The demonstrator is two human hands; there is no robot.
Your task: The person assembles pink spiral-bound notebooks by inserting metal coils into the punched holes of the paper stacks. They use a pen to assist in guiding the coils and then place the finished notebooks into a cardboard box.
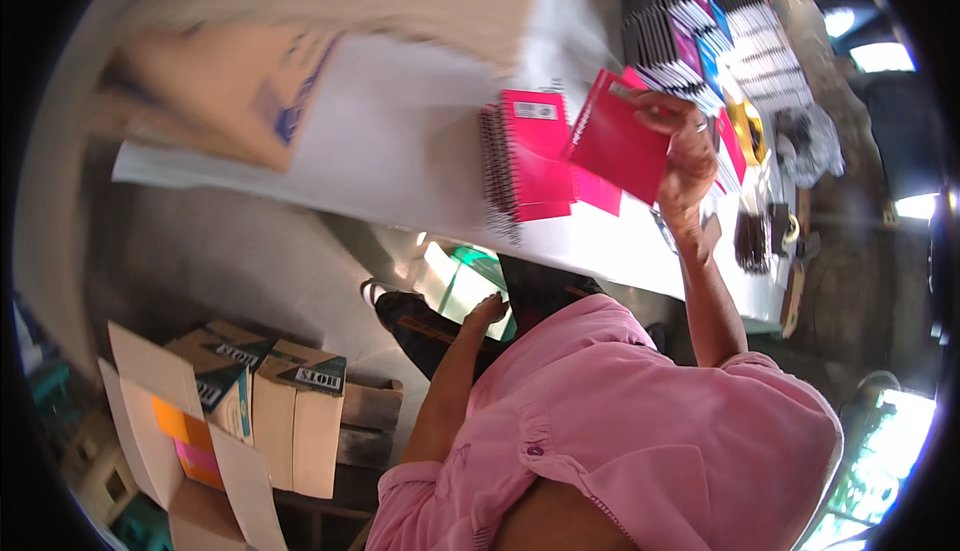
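Note:
In my right hand (686, 156) is a pink notebook (622, 146), gripped by its right side and tilted above the white table. My fingers lie across its upper right part. Just left of it, a stack of pink spiral notebooks (540, 156) rests near the table's front edge, wire bindings facing left and a white label on the top cover. My left hand (490, 308) is low by my leg, below the table edge. It is small and blurred there, so its fingers cannot be made out.
Stacks of wire-bound notebooks (665, 36) stand at the far right of the white table (400, 141). A yellow tape roll (747, 131) is near them. A brown carton (235, 91) covers the left end. On the floor at lower left are an open carton (150, 421) and printed boxes (298, 421).

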